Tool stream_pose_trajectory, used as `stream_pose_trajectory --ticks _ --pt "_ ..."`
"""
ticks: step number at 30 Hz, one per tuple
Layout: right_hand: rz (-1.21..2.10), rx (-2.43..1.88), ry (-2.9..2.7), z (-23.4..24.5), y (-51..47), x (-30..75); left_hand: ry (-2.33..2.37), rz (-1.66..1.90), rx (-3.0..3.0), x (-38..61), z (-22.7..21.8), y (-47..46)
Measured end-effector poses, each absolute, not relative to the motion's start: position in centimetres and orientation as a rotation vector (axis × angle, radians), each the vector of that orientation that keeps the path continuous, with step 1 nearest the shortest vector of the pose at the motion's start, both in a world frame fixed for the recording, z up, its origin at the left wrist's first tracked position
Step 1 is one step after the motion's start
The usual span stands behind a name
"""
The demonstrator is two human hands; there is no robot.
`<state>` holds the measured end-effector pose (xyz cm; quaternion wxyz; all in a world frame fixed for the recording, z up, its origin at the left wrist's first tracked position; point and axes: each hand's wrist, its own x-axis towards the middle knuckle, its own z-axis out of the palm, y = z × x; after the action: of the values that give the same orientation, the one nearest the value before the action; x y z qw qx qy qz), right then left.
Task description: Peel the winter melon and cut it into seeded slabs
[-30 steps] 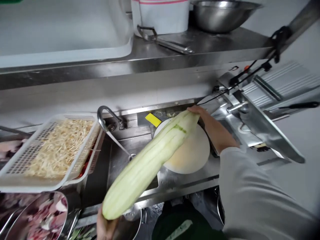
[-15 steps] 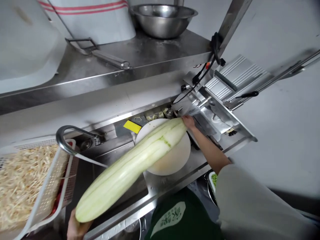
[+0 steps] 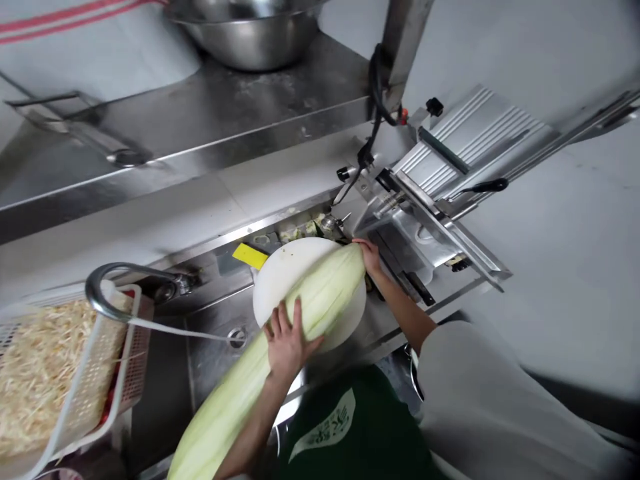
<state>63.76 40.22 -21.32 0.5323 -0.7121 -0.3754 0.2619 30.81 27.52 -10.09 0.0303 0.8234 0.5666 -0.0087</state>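
Note:
A long, pale green peeled winter melon (image 3: 325, 293) lies slantwise, its upper end on a round white cutting board (image 3: 273, 277). Its lower part reaches over the sink edge toward the bottom of the view. My left hand (image 3: 289, 343) rests on the melon's middle with fingers spread. At the upper end, my right hand (image 3: 369, 256) holds the tip, its fingers curled around it and partly hidden. Behind the board lies a flat yellow piece (image 3: 250, 255), partly covered by it.
A running tap (image 3: 107, 293) pours into the steel sink (image 3: 210, 360). To the left stands a white basket (image 3: 83, 393) of bean sprouts. A metal slicer (image 3: 440, 187) is at the right. Above, a steel shelf (image 3: 270, 113) carries a metal bowl (image 3: 255, 43).
My left hand has moved from the melon's lower end up onto its middle. The melon's upper end has come down onto the board. The view has shifted slightly to the right.

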Motion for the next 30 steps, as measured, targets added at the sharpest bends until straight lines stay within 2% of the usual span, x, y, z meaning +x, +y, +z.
stream_pose_trajectory --ticks 6,12,15,24,30 --pt "0.625 -1.839 -0.942 -21.2 36.3 65.0 1.757 -0.075 2.648 30.7 -11.2 24.2" --pt "0.477 -2.508 -1.267 -20.5 24.8 68.5 1.734 -0.051 2.67 30.0 -11.8 24.4" --pt "0.431 -2.67 -1.361 -20.7 21.1 68.9 1.7 -0.056 2.677 29.8 -11.4 25.1" --pt "0.425 -2.783 -1.524 -20.4 23.3 69.3 1.612 -0.211 2.361 28.2 -8.8 31.9" --pt "0.471 -2.825 -1.598 -20.1 23.6 69.3 1.74 -0.114 2.565 31.3 -9.3 30.8"
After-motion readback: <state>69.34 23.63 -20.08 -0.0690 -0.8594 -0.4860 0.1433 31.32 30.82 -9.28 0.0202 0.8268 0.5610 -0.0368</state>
